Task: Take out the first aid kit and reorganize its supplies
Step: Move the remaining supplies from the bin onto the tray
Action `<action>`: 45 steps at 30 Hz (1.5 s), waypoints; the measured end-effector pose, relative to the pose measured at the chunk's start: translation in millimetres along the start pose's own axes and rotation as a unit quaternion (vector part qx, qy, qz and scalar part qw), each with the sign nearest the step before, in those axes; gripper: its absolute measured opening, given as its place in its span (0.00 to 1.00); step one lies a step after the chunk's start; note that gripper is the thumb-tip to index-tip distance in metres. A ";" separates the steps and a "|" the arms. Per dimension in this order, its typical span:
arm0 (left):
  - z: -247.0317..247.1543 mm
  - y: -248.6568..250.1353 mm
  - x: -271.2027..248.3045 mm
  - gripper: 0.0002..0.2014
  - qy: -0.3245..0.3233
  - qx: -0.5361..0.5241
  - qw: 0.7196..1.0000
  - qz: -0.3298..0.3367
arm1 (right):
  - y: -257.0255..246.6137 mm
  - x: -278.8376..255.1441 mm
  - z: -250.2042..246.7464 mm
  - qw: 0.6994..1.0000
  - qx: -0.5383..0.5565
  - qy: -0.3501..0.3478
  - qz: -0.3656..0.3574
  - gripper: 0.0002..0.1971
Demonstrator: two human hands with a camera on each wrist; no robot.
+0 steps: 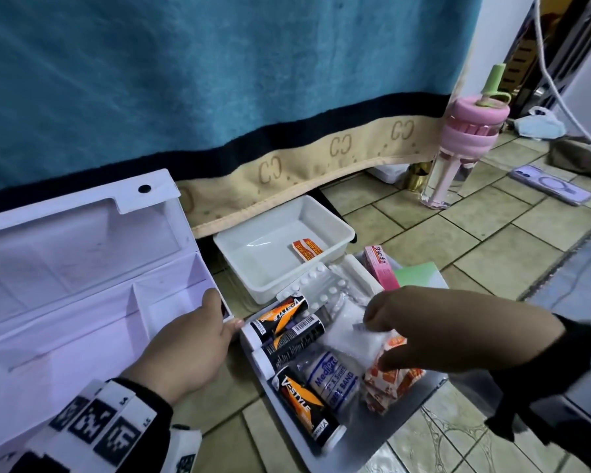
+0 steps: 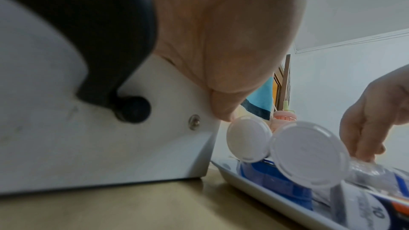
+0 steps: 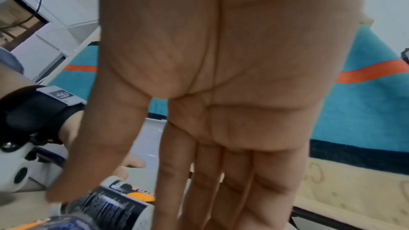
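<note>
The white first aid box (image 1: 82,302) lies open on the floor at the left, lid raised and compartments bare. My left hand (image 1: 215,315) grips its right end wall, thumb over the rim, palm against the side (image 2: 221,59). Beside it a white tray (image 1: 372,448) holds black-and-orange tubes (image 1: 280,315), a bandage roll (image 1: 331,377), orange plaster packets (image 1: 389,373), blister packs (image 1: 321,285) and a clear bag (image 1: 348,336). My right hand (image 1: 377,339) hovers over the tray, fingers straight (image 3: 210,172), thumb spread, fingertips touching the clear bag (image 2: 365,165).
A white tub (image 1: 280,244) holding one orange plaster packet (image 1: 307,250) sits under the blanket's hem (image 1: 321,155). A pink Bacidin box (image 1: 379,268) and a green item (image 1: 417,274) lie behind the tray. A pink water bottle (image 1: 464,145) and a phone (image 1: 550,186) stand right.
</note>
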State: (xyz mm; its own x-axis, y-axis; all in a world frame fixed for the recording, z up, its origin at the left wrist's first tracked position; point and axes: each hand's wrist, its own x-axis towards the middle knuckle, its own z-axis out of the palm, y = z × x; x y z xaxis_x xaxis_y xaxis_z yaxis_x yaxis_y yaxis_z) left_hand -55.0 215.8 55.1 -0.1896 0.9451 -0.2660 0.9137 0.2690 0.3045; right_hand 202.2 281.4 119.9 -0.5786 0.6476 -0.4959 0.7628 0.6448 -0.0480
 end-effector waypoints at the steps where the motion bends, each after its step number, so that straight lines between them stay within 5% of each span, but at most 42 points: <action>1: -0.4 0.0 -0.1 0.14 0.000 0.000 1.000 0.001 | -1.9 1.2 -1.6 1.000 0.003 -0.009 0.000 0.24; 8: -0.5 -0.2 0.5 0.14 0.000 0.007 1.000 0.010 | -20.9 15.3 -39.9 0.997 0.005 -0.078 -0.028 0.18; 12: -0.1 -1.0 0.7 0.14 0.000 0.001 1.000 0.009 | -20.1 62.0 -63.9 0.998 -0.022 0.058 -0.009 0.14; 15: -0.2 -0.9 0.1 0.14 -0.003 -0.008 1.000 0.006 | -21.8 109.3 -67.9 0.987 -0.046 0.137 0.070 0.10; 22: 0.8 -2.5 0.7 0.14 -0.002 -0.013 1.000 0.009 | -10.9 169.7 -45.9 0.990 -0.056 0.095 0.090 0.19; 29: 1.6 -3.5 1.7 0.13 -0.005 -0.021 1.000 0.010 | -2.4 186.9 -34.7 0.986 -0.064 0.098 0.114 0.10; 33: 1.5 -3.3 2.1 0.13 -0.006 -0.022 1.000 0.006 | -5.3 171.8 -52.9 0.986 0.005 0.074 0.151 0.19; 38: 2.2 -4.2 2.9 0.14 -0.002 -0.008 1.000 0.005 | -2.5 146.3 -73.1 0.969 0.061 0.188 0.148 0.24; 45: 0.8 -1.7 1.5 0.15 -0.004 -0.004 1.000 0.003 | 11.7 65.1 -85.0 0.920 0.166 0.344 0.085 0.08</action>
State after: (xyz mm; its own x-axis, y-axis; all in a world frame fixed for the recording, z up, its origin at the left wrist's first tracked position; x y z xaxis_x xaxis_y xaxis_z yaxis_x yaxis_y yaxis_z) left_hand -56.5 216.6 53.5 -0.1816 0.9452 -0.2713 0.9117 0.2652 0.3138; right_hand 148.9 365.6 160.7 -0.4021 0.9049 0.1396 0.8391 0.4252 -0.3393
